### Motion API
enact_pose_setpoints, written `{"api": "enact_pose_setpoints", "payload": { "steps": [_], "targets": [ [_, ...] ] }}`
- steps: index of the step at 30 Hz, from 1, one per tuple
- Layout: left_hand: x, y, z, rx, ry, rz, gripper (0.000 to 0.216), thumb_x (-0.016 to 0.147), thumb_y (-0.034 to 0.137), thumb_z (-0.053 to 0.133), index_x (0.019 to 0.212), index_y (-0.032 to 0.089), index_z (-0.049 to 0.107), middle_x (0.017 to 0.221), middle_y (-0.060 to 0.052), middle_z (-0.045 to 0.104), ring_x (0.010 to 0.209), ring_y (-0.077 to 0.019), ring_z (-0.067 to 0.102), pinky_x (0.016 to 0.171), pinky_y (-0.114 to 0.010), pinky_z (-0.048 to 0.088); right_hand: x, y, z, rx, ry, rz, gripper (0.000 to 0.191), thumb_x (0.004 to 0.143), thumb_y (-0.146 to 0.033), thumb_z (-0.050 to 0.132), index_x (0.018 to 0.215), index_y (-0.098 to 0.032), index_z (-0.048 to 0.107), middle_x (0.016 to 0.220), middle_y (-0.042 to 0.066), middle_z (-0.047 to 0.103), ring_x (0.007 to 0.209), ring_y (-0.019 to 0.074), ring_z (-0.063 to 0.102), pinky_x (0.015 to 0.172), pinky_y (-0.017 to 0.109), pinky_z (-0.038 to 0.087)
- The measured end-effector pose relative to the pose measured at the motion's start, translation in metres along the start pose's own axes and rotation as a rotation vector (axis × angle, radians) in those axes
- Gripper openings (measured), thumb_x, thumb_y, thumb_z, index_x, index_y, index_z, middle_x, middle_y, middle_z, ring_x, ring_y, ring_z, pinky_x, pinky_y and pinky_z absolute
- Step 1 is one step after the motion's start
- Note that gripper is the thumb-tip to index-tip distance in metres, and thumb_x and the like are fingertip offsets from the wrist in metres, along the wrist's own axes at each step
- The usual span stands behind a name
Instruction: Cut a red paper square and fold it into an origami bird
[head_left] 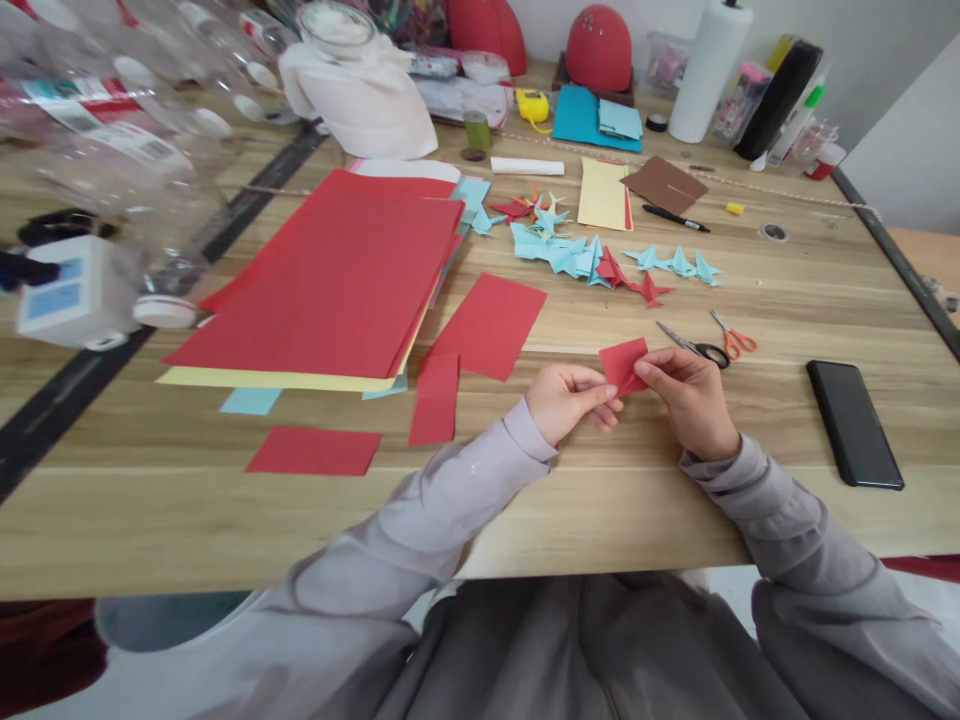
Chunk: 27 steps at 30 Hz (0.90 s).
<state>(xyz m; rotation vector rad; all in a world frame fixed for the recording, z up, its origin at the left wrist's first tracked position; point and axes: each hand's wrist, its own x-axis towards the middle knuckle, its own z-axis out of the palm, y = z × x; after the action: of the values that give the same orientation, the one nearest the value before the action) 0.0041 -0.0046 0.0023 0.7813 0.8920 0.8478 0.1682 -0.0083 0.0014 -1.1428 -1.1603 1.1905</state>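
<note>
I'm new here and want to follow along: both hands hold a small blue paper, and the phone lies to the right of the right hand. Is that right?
Not quite: the small paper held by the left hand and right hand is red, not blue, as the head view shows. The phone does lie to the right of the right hand.

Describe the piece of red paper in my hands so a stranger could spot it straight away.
Over the wooden table, look left of the black phone. There, the left hand and right hand both grip a small red paper. Unlike the red rectangles lying farther left, it is the only piece held.
</note>
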Motion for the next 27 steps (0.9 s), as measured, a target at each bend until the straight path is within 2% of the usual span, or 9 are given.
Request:
{"api": "enact_pose_setpoints", "payload": {
  "steps": [8,16,27],
  "targets": [
    [-0.0023,-0.0001,0.003,0.079,-0.024,0.03,0.025,0.056,0.03,0.083,0.062,0.011,0.068,0.06,-0.008,0.07,0.045,-0.0144,0.063,0.044,-0.025,0.053,0.0003,-0.0017,0.0027,-0.018,0.068,-0.013,0.023,0.064,-0.037,0.08,0.07,-0.019,0.066,0.065,0.0,0.068,0.058,0.0123,0.062,0.06,0.027,0.054],
    [-0.0038,0.001,0.0064,0.102,-0.016,0.017,0.018,0.062,0.021,0.08,0.06,0.009,0.067,0.059,-0.008,0.069,0.045,-0.0143,0.063,0.044,-0.025,0.053,0.0009,0.0009,0.0027,0.004,0.084,-0.003,0.023,0.063,-0.034,0.081,0.069,-0.019,0.064,0.065,0.0,0.067,0.058,0.0122,0.062,0.058,0.027,0.053],
    [-0.0051,0.0033,0.0096,0.137,0.014,-0.011,0.009,0.069,0.009,0.071,0.062,0.007,0.065,0.058,-0.006,0.069,0.045,-0.0137,0.063,0.046,-0.026,0.054,0.0016,-0.0003,0.0055,0.018,0.147,0.036,0.03,0.054,-0.032,0.086,0.066,-0.018,0.061,0.06,-0.003,0.065,0.054,0.0108,0.06,0.052,0.023,0.049]
  ]
}}
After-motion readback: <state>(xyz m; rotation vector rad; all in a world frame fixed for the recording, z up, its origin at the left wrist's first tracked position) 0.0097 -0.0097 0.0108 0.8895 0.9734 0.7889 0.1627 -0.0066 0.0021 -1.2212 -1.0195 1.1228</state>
